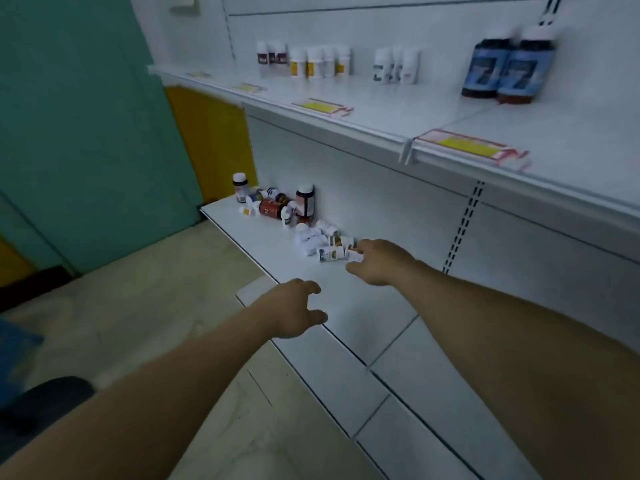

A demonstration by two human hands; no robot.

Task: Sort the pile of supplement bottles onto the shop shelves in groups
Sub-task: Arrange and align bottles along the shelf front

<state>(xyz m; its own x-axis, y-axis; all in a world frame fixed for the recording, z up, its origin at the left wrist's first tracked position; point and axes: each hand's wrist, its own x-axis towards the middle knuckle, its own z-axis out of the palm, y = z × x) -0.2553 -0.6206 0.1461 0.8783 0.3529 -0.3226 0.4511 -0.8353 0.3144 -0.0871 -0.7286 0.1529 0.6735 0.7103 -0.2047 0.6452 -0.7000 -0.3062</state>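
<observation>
Hovering empty, fingers loosely curled, the left hand (294, 308) hung over the lower shelf (346, 344); the right hand (377, 261) reached the nearest small bottle (330, 254) of the pile (277, 209) there, grip unclear. Probably light, smooth, prone to rolling: best pinched round its body

Labels on bottles (313, 240) and shelf tags (467, 147) are unreadably blurred.

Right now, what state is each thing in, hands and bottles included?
left hand: open, holding nothing.
right hand: fingers at a small white bottle; grip unclear.
pile of bottles: mostly toppled, some upright, on the lower shelf.
upper-shelf bottles: upright, in groups.
</observation>
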